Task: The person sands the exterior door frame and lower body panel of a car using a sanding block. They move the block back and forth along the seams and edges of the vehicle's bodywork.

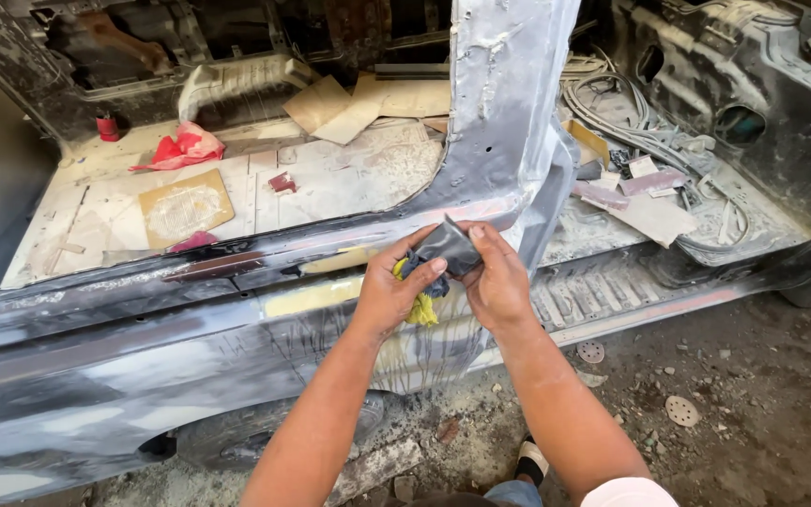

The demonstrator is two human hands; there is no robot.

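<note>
1. Sandpaper sheet (447,246) – dark grey and folded – sits between both hands, in front of the sill of a stripped car body, just at the foot of the door pillar (509,103).
2. Left hand (394,293) is closed around a yellow and dark cloth (421,306), which hangs out below the palm; its thumb presses on the lower edge of the sandpaper sheet.
3. Right hand (497,282) pinches the right side of the sheet, with the thumb on top and the fingers curled behind it.
4. Both hands are close together, almost touching, and they are raised a little above the sill (265,282), which is sanded to grey with patches of yellowish filler.
5. Behind the sill the bare cabin floor (349,178) is dusty; on it lie a red rag (185,145), pieces of cardboard (185,207) and, to the right of the pillar, a bundle of grey cables (631,131).
6. On the dirt ground – at the right – lie two round sanding discs (682,410).
</note>
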